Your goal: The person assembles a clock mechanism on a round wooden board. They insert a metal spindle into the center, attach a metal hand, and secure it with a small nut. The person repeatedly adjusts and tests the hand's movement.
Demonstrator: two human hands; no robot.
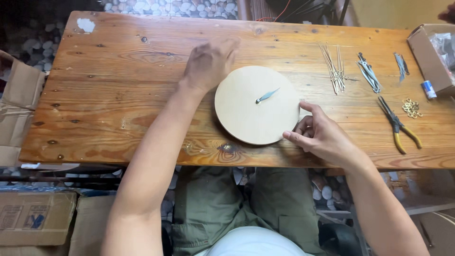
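- Round disc (246,114): flat, pale, smooth; lies on knotty plank table (118,95) at its near edge; slim metal hand (268,95) pinned at centre.
- Left hand (208,64): fingers together, resting at disc's upper-left rim.
- Right hand (322,135): fingers apart, tips touching right rim.
- Yellow-handled pliers (397,124): farther right.

An open brown cardboard box (429,57) sits on the desk at two o'clock, flattened brown cardboard (16,102) lies at nine, and a brown carton with printed blue-and-black labels (33,218) rests at eight.
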